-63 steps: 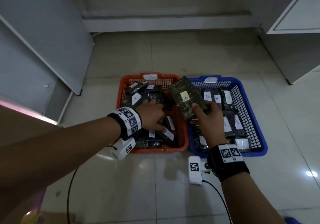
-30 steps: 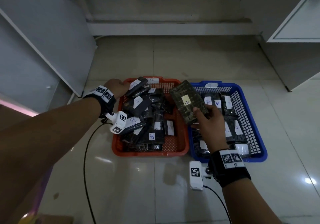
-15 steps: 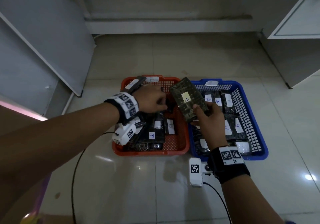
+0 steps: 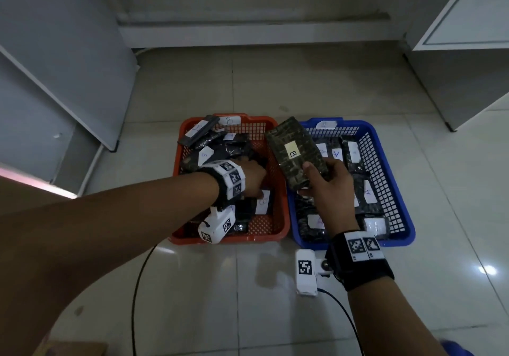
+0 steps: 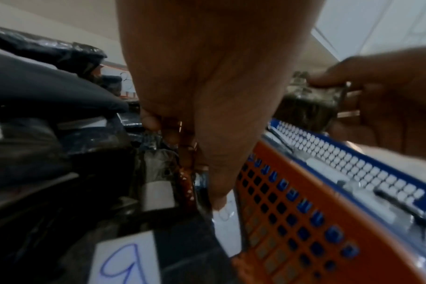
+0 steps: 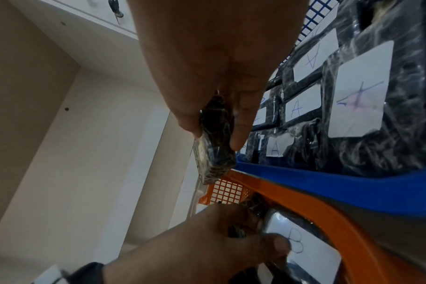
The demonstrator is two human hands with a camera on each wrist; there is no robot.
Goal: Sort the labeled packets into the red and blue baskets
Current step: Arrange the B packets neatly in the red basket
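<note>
Right hand (image 4: 329, 187) pinches the B-labelled packet (image 4: 296, 155) at its lower end, holding it above the shared rims of the red basket (image 4: 283, 218) and blue basket (image 4: 396, 187). It looks a stiff, light, glossy-wrapped slab, likely slippery; best held across its narrow edges. Left hand (image 4: 252, 179) reaches among the red basket's packets, fingers curled; whether it holds one cannot be told.
</note>
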